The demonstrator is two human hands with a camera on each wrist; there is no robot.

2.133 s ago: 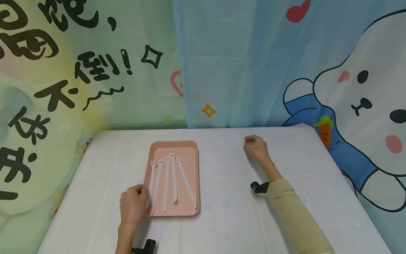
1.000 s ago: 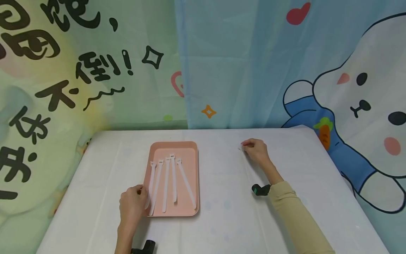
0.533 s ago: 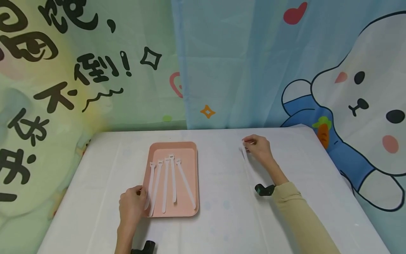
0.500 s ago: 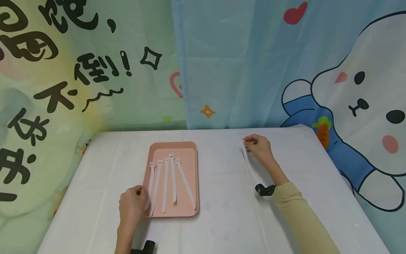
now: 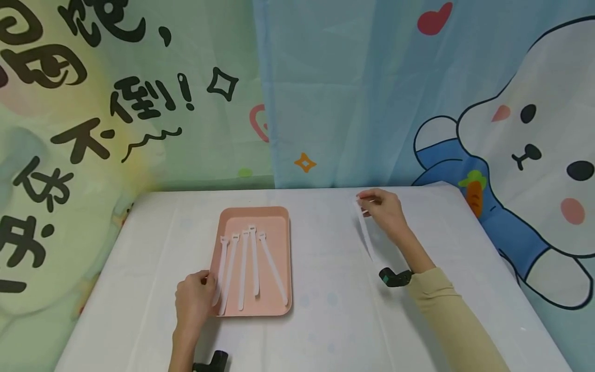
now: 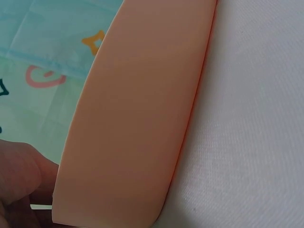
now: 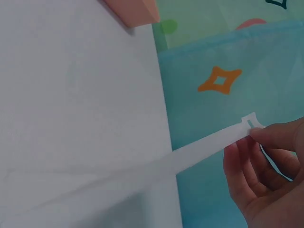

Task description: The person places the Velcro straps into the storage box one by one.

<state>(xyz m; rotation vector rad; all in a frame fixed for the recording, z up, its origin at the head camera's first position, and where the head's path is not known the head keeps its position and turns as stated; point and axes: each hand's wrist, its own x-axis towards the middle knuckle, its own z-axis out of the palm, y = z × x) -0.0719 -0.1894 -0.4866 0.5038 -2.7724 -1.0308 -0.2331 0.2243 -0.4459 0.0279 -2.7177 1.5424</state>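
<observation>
My right hand (image 5: pixel 382 209) is over the far right part of the table and pinches a long flat white strip (image 5: pixel 364 232) by its end. In the right wrist view the strip (image 7: pixel 209 149) shows a flared, notched head with a small slot, held between thumb and fingers; its other end slants down toward the tablecloth. My left hand (image 5: pixel 195 297) grips the left rim of the pink tray (image 5: pixel 279 219) near its front corner. Fingers (image 6: pixel 21 173) show behind the tray wall (image 6: pixel 133 104) in the left wrist view. Several similar white strips (image 5: pixel 244 268) lie side by side in the tray.
A white cloth (image 5: pixel 325 289) covers the table, whose far edge meets a printed curtain (image 5: pixel 334 103). Black wrist-camera mounts (image 5: pixel 394 277) stick out from both wrists.
My right hand has lifted, moving slightly up and right, and the white strip now rises at a slant with more of it showing. My left hand and the tray have stayed put.
</observation>
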